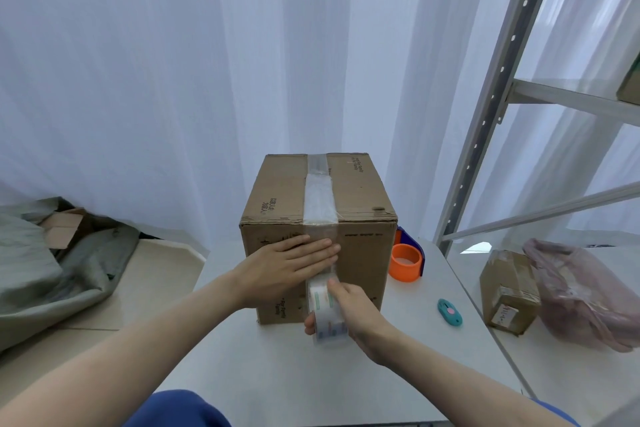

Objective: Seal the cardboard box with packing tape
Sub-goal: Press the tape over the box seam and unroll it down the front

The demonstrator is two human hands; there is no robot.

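Observation:
A brown cardboard box (360,194) stands on a white table (263,364). A strip of clear tape (319,194) runs along the middle of its top and over the near edge onto the front face. My left hand (287,263) lies flat on the front face, fingers pressing the tape there. My right hand (353,315) grips a roll of clear packing tape (327,308) just below, in front of the box's lower front. The tape stretches from the roll up under my left fingers.
An orange and blue tape dispenser (407,258) sits right of the box. A teal box cutter (449,312) lies on the table further right. A small taped carton (509,291) and a pink plastic bag (581,291) rest beside a metal shelf frame (491,104). Grey cloth (52,274) lies at left.

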